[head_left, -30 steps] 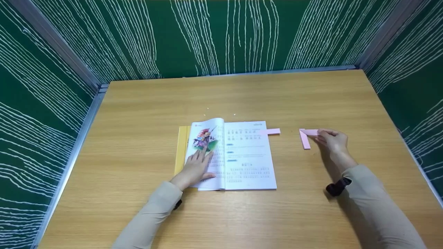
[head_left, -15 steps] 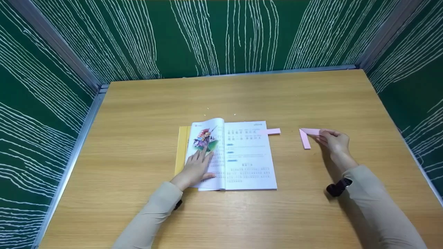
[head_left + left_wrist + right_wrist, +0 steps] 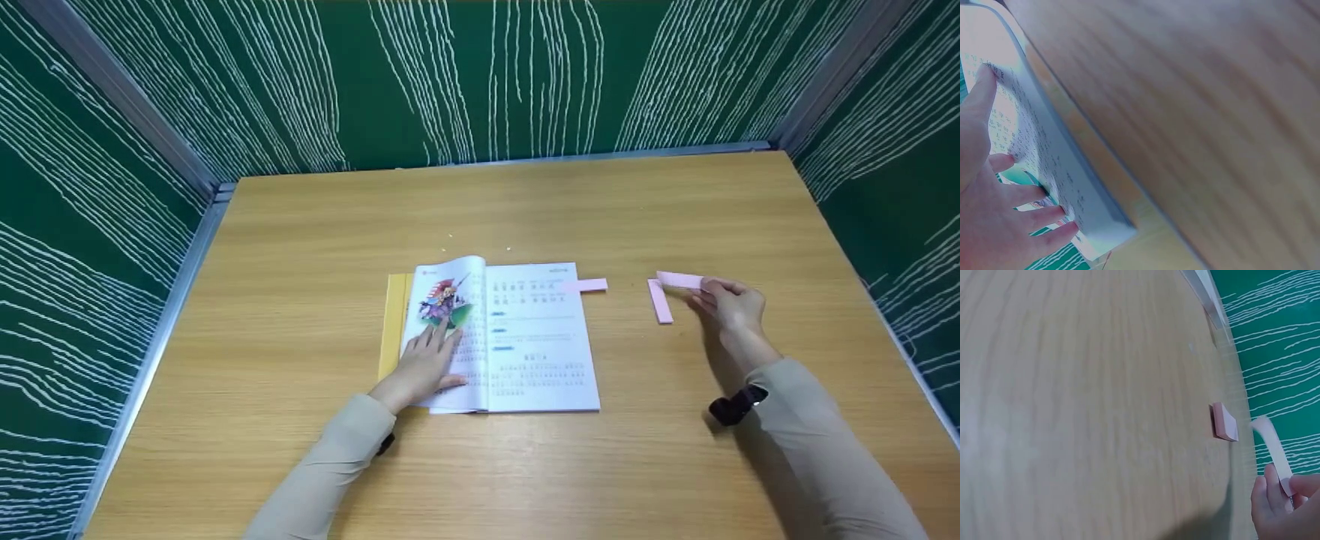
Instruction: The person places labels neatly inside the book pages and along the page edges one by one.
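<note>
An open book [image 3: 536,345] lies on the table with printed text and a colour picture on its left page. My left hand [image 3: 425,364] rests flat on that left page, fingers spread; the left wrist view shows the same hand [image 3: 999,208] against the page. With thumb and fingers my right hand [image 3: 737,311] pinches one end of a pink sticky note strip [image 3: 679,280], which curls at its free end in the right wrist view. Just left of it on the table lies a small pink sticky note pad [image 3: 661,304]. Another pink sticky note [image 3: 594,285] sticks out from the right page's edge.
A yellow cover [image 3: 393,322] shows beneath the book's left side. Tiny white scraps [image 3: 508,248] lie on the wooden table [image 3: 300,247] behind the book. Green panels with white lines [image 3: 540,75] stand around the table's back and sides.
My right hand has moved slightly right and up, and the sticky note strip it pinches has come away from the pad. My left hand has stayed in place.
</note>
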The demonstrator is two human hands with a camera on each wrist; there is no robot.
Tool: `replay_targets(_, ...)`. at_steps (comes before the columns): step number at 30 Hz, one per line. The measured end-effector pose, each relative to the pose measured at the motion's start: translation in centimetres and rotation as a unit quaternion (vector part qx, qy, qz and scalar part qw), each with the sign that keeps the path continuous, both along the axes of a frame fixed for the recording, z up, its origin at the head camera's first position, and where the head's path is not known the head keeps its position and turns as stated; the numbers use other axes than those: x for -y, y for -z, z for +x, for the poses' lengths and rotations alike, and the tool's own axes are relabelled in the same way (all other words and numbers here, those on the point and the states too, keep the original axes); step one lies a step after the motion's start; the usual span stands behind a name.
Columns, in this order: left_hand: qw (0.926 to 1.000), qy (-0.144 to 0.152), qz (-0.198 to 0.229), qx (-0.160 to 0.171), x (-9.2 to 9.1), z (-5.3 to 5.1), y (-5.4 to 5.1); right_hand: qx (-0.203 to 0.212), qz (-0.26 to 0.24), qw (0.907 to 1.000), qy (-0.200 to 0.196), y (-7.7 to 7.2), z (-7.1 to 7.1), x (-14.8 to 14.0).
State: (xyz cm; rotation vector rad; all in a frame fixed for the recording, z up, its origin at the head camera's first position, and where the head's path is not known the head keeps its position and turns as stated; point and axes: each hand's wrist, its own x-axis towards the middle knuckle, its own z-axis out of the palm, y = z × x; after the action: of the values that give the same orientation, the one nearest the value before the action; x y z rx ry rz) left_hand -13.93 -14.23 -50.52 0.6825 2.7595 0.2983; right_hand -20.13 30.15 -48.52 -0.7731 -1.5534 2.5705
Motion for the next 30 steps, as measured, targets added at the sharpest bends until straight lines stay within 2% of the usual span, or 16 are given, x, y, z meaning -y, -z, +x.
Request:
replay_targets(10,1.0000,0.001,-0.001,-0.004,0.0,0.0,-0.1,-0.002,-0.019,0.9996,-0.018,-0.6,0.5,-0.1)
replay_targets(17,1.0000,0.000,0.001,-0.005,0.0,0.0,0.1,-0.040,-0.055,0.9968,-0.044,-0.5,0.8,0.4)
replay_targets(23,1.0000,-0.006,0.001,0.001,0.0,0.1,-0.1,-0.050,-0.036,0.9961,-0.064,-0.8,0.9,1.1)
replay_targets(30,1.0000,-0.006,0.001,0.003,0.0,0.1,-0.1,-0.064,-0.043,0.9938,-0.080,-1.2,1.0,1.9)
